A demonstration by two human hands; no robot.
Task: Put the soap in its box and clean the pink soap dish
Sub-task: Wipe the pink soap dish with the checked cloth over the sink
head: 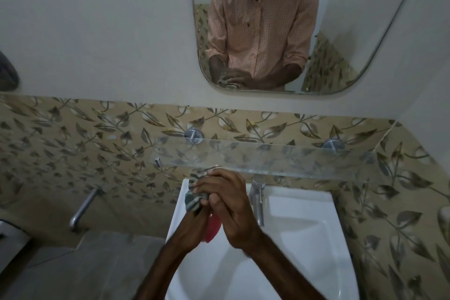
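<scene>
Both my hands are pressed together over the white sink (304, 238). The pink soap dish (213, 229) shows only as a pink edge between my palms. My left hand (192, 228) comes from below and grips the dish, mostly hidden. On top lies my right hand (226, 202), its fingers closed on a grey striped cloth (194, 198) that is bunched against the dish. No soap or soap box is in view.
A chrome tap (259, 202) stands at the sink's back, right of my hands. A glass shelf (280, 159) runs just above my fingers. A second tap (84, 206) sticks out of the tiled wall at the left. The mirror (267, 31) reflects a person in a checked shirt.
</scene>
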